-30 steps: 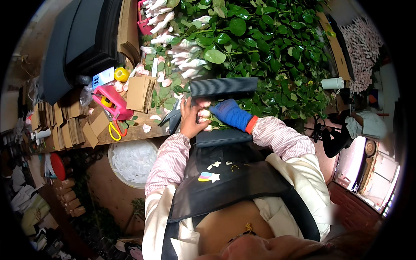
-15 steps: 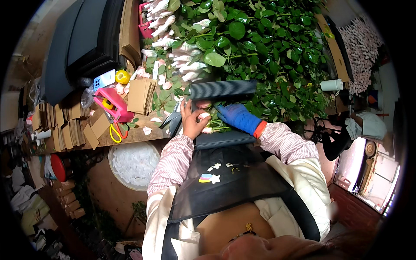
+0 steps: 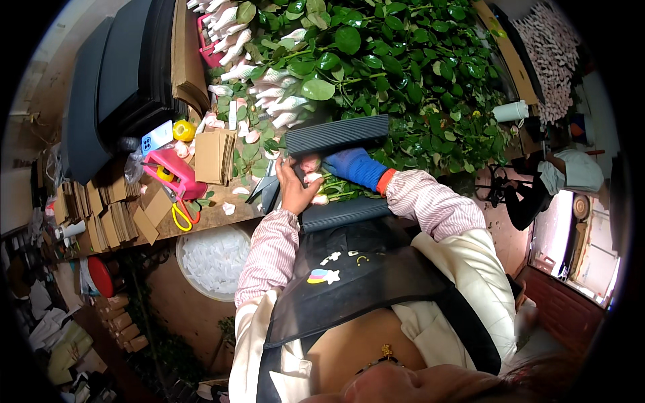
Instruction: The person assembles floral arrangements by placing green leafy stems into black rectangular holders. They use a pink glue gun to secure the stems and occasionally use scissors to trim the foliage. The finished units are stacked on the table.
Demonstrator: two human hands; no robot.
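Roses point(image 3: 311, 178) laid in card point(image 3: 339, 136), approx. 2 o'clock from L hand point(image 3: 294, 191) (spread against them). R hand point(image 3: 351, 166) gloved, at roses' 2 o'clock; grip can't be told. Bruising poss. if roses squeezed hard.

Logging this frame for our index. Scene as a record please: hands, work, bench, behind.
left hand: bare, fingers at the pink rose heads
right hand: blue glove, beside the rose heads; fingertip grip unclear
board: dark ribbed board beyond hands; dark panel on near side
bench left: smartphone, pink tape dispenser, yellow-and-orange-handled scissors, stacked cardboard pieces
behind: white-sleeved flower heads, leafy green stems
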